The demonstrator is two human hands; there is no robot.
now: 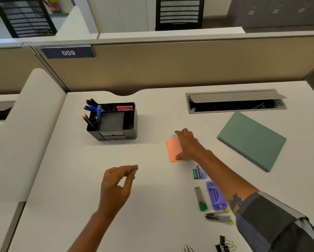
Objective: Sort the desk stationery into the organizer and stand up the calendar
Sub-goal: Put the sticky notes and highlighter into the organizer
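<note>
The right hand [188, 145] is reaching across the desk [80, 179] and lying on the orange sticky notes [173, 149], fingers spread over the pad's far and right edges, thumb touching its near corner. Whether the pad is lifted is unclear. The left hand [116, 186] is hovering above bare desk, thumb and fingertips curled close together, holding nothing visible. The organizer [114, 120] is sitting well apart to the left, pens [91, 105] and pencils [87, 119] standing in its left compartments. The green calendar [252, 140] is lying flat to the right.
</note>
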